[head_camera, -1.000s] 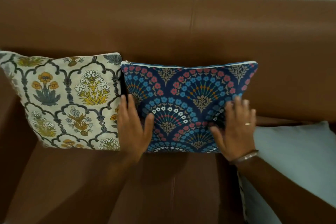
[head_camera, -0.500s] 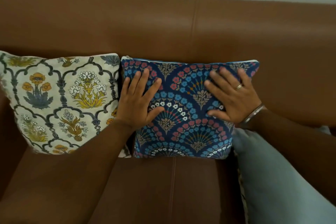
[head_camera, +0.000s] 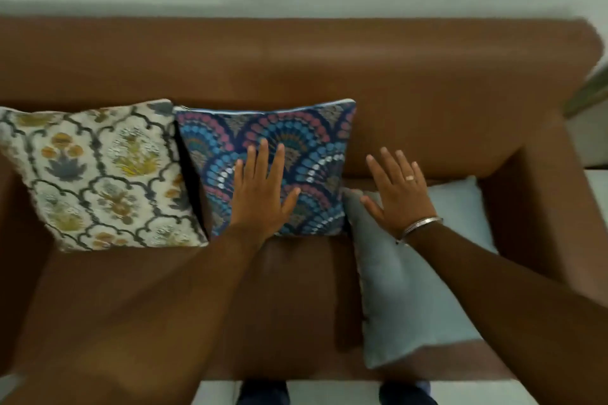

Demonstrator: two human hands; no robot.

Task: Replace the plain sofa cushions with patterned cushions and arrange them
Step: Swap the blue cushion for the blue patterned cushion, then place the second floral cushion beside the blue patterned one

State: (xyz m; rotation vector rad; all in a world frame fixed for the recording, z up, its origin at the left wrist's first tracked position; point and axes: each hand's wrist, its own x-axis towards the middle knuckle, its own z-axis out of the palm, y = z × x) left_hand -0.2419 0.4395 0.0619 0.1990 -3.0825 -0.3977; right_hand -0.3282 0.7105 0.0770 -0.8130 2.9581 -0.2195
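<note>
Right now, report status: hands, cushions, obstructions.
Left hand flat on blue patterned cushion, open. Right hand open, over plain grey cushion. Cream floral cushion beside the blue one against sofa backrest. Nothing blocking.

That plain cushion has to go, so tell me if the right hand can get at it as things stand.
Probably yes: the right hand is open just over the plain cushion, and nothing lies between them.

left hand [head_camera: 260, 199]: flat on blue cushion [head_camera: 306, 141]
right hand [head_camera: 399, 194]: open, over plain cushion [head_camera: 404, 299]
floral cushion [head_camera: 98, 174]: beside blue cushion
</note>
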